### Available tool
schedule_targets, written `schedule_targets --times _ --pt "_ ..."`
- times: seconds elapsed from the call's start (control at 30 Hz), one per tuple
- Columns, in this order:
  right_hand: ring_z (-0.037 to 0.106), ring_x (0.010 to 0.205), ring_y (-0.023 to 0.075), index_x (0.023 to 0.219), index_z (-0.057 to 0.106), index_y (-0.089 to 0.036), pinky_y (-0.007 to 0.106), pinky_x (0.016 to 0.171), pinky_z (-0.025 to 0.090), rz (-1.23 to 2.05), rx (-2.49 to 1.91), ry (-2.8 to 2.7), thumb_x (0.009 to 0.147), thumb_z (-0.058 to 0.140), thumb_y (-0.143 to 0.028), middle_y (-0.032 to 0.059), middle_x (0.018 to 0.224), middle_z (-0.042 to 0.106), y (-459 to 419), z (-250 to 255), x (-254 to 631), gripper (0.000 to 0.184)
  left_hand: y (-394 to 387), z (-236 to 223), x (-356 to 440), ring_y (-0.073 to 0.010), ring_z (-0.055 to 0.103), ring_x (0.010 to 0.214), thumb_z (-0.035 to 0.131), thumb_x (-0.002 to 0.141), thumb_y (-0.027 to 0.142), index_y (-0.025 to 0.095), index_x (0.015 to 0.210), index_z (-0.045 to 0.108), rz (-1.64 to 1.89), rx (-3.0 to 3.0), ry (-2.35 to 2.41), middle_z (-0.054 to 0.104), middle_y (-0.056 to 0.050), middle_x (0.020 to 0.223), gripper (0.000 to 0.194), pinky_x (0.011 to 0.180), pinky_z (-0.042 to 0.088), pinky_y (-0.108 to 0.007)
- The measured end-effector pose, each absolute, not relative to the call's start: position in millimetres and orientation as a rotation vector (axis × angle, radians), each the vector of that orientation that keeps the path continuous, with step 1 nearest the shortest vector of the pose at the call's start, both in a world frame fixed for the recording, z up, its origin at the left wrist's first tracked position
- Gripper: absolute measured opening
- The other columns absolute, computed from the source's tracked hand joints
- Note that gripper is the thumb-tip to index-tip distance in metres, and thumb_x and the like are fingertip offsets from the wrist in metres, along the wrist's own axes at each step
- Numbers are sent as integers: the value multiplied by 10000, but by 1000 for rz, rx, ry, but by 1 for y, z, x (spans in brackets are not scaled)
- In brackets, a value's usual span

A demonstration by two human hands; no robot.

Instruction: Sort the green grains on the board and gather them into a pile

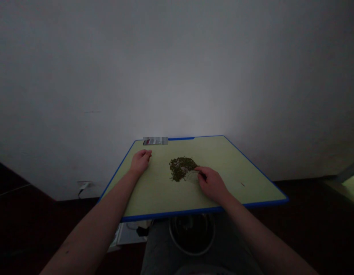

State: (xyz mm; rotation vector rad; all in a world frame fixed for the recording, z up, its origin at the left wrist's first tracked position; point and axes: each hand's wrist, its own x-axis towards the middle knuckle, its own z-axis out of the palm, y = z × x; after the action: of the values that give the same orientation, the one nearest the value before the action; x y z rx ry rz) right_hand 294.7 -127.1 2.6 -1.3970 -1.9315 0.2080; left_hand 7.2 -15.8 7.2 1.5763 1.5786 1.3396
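Note:
A loose pile of small green-brown grains, perhaps beans [179, 164], lies spread on the middle of the pale yellow-green table [162, 198]. At the pile's right edge is my right hand [211, 183], its fingers closed in a pinch. A clear, curved-edged thing [191, 176] shows beside those fingers, touching the pile's lower right side; its kind is too faint to make out. My left hand [140, 161] rests on the left part of the table, apart from the pile. Its fingers are curled in, and I see nothing in them.
A phone-like flat object [152, 141] lies at the back left edge. Below the front edge, a metal bowl [192, 250] sits on my lap. The table's blue rim [171, 214] faces a grey wall. A small dark sliver [243, 184] lies on the right.

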Motion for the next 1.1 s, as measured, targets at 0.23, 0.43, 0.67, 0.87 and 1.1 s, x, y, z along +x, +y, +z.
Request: schedule_targets --times 0.23,0.43,0.67,0.87,1.1 --pt "584 899 174 1024 615 -164 307 831 432 240 -1373 -1978 771 450 -150 65 987 656 -129 3 294 303 -15 6 8 -74 351 393 495 715 468 169 595 517 1361 1549 1552 410 44 453 323 402 269 -208" --pt "574 935 180 1064 603 -156 319 864 415 218 -1398 -1985 795 433 -176 79 1029 645 -129 4 291 319 -14 4 6 -77 359 398 493 715 477 170 594 519 1356 1565 1557 412 43 452 331 403 265 -208" --pt "569 937 188 1053 611 -148 319 867 410 165 -1503 -1889 789 421 -164 90 1027 643 -127 2 293 325 -13 4 5 -80 364 406 488 720 480 167 602 521 1350 1584 1558 416 40 460 337 413 282 -211" --pt "562 941 194 1054 604 -144 324 877 400 110 -1573 -1827 793 413 -155 95 1027 634 -126 1 294 323 -13 3 4 -85 370 411 479 717 496 169 600 521 1362 1596 1548 416 39 457 350 420 288 -215" --pt "573 914 189 1047 602 -138 311 851 417 76 -1530 -1839 788 419 -158 88 996 643 -127 2 294 318 -17 9 7 -81 357 406 482 716 478 167 597 526 1348 1597 1579 414 39 455 335 416 279 -213"
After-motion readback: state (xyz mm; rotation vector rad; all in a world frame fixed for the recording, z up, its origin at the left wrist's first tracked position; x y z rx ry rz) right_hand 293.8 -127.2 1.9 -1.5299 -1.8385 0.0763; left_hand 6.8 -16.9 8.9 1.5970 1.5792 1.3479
